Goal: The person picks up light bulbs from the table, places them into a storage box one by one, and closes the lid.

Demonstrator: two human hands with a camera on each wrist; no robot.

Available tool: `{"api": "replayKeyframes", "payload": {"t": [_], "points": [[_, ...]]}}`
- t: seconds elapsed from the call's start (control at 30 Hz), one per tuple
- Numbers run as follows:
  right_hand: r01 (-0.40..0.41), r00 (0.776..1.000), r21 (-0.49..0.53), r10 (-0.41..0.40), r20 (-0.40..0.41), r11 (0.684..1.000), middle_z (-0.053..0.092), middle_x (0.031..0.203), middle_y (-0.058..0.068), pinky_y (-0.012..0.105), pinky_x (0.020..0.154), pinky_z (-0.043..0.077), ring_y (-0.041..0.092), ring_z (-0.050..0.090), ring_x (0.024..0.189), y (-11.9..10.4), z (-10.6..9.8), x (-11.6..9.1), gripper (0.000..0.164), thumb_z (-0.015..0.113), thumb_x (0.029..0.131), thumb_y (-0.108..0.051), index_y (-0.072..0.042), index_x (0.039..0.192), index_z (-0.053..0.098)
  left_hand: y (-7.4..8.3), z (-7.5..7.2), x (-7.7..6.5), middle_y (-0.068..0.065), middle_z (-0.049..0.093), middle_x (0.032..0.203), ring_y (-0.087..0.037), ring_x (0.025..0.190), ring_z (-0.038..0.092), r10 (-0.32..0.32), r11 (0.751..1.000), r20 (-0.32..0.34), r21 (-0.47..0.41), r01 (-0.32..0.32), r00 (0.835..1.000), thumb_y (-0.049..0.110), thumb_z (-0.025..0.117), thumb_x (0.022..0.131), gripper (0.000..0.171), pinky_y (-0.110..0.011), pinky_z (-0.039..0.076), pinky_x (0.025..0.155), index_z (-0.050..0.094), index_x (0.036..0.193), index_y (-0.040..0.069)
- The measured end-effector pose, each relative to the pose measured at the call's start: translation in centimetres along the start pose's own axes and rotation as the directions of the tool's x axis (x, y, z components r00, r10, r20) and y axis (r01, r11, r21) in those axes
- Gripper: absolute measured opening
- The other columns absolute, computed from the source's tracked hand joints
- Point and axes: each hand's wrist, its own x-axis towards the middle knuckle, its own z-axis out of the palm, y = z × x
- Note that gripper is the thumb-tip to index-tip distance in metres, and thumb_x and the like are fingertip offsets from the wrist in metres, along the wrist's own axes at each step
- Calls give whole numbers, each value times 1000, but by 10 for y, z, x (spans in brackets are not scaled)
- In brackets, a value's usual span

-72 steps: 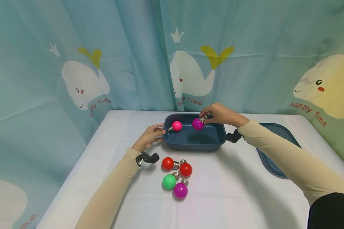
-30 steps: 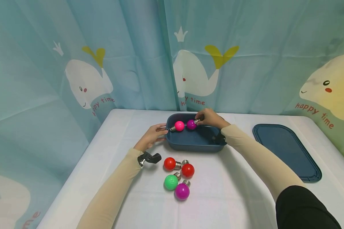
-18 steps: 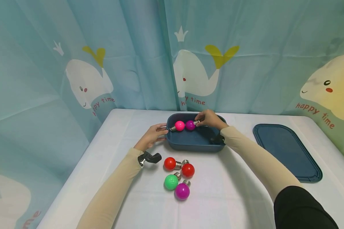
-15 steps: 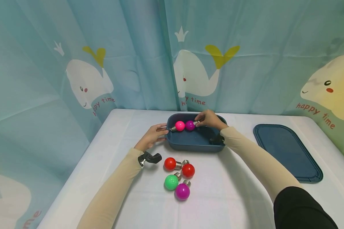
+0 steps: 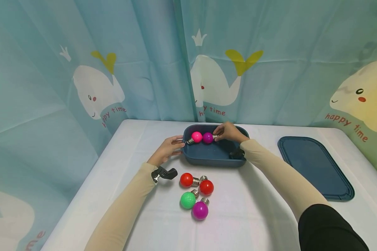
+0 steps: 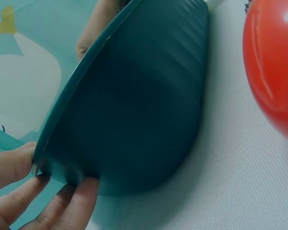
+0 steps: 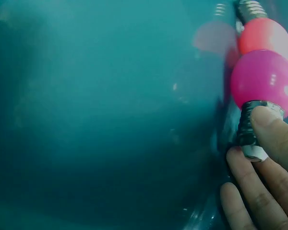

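A dark blue box [image 5: 215,162] stands near the back of the table. At its left end my left hand [image 5: 166,150] grips the rim; the left wrist view shows the thumb at the rim and fingertips against the outer wall [image 6: 129,110]. Inside the box, my right hand [image 5: 230,133] pinches the metal screw base of a purple light bulb [image 5: 207,138]. In the right wrist view the purple globe [image 7: 264,79] touches a pink light bulb [image 7: 266,38], which lies in the box's back left part. The thumb partly hides the base.
In front of the box lie two red bulbs [image 5: 186,180] [image 5: 206,187], a green bulb [image 5: 187,200] and another purple bulb [image 5: 200,210]. A dark blue lid [image 5: 315,167] lies flat at the right. A curtain [image 5: 144,69] hangs behind the table.
My right hand has moved left and down into the box, bringing the purple bulb against the pink one. The left hand keeps its place on the box. The right arm no longer covers the lid.
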Motion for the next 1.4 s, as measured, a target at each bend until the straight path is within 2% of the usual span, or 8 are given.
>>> {"api": "replayKeyframes", "payload": {"t": [0.4,0.73,1.07,1.4], "points": [[13,1000,-12,-13,24,1000,71,96,23,33,76,58,31,69,91,0,4,1,26,77,71,4,8,96,69,0,-1,1,-21,40,145,-34,127,47,13,1000,9,-18,-13,1000,6,51,96,51,-47,45,101,35,144,3],[9,997,3,-9,80,1000,68,104,24,33,79,58,33,68,96,1,-2,-2,35,75,73,5,9,107,65,0,0,-1,-20,41,145,-34,127,48,6,1000,5,-27,-6,1000,5,52,95,50,-47,44,102,36,143,4],[16,992,-8,-15,121,1000,65,112,26,36,84,56,36,66,101,-1,-19,-12,47,76,74,1,9,118,60,0,1,-1,-19,41,145,-34,128,47,5,1000,2,-7,-5,1000,8,52,96,51,-47,44,103,36,143,5],[-9,989,70,-1,150,998,58,125,27,39,87,55,38,62,107,-6,-41,-28,58,75,76,-1,5,129,52,1,1,-1,-20,40,145,-34,129,46,9,1000,5,-3,-9,1000,7,51,96,51,-46,45,102,35,144,4]]}}
